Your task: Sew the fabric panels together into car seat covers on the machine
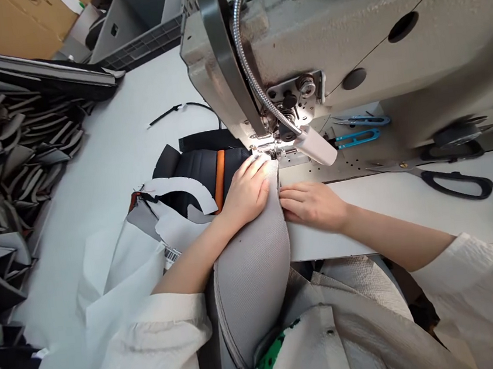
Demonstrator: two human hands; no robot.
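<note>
Sleeves (166, 339) flank grey fabric (254, 260), right fingers (295, 193) at edge.

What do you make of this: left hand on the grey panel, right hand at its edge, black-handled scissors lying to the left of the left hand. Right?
Not quite: the head view shows the black-handled scissors lying to the right of the right hand. The rest holds: left hand on the grey panel, right hand at its edge.

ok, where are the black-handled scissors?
Head view, right side: the black-handled scissors lie to the right of the right hand, below and right of the two blue snips, blades pointing left.
</note>
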